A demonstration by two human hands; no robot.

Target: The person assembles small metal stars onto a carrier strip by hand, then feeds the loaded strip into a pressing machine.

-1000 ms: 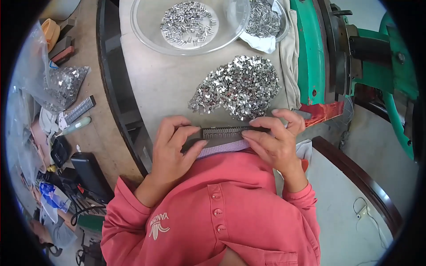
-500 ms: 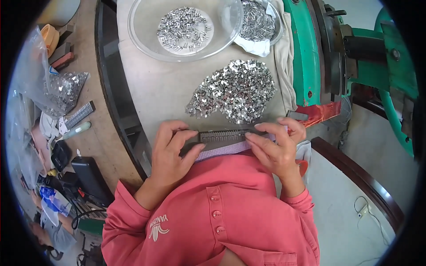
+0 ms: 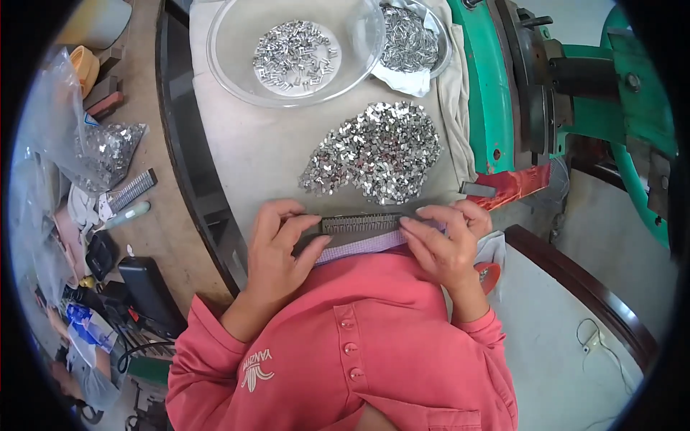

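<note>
A dark slotted metal bar (image 3: 361, 223), with a row of fine teeth or small pieces along it, lies level between my hands at the table's near edge. My left hand (image 3: 277, 248) grips its left end between thumb and fingers. At the other end, my right hand (image 3: 449, 241) pinches the bar with thumb and forefinger. Just beyond it spreads a heap of small shiny metal pieces (image 3: 381, 151). Whether single pieces sit in every slot is too small to tell.
A clear plastic basin (image 3: 223, 72) with small metal parts stands at the back, beside a bowl of shiny metal pieces (image 3: 410, 39). To the right is a green machine (image 3: 485, 93). On the left bench lie a bag of metal pieces (image 3: 111, 151) and another slotted bar (image 3: 133, 190).
The view has shifted slightly, so the basin and heap sit a little lower in it. Both hands keep their hold on the bar, with only slight finger movement on the right.
</note>
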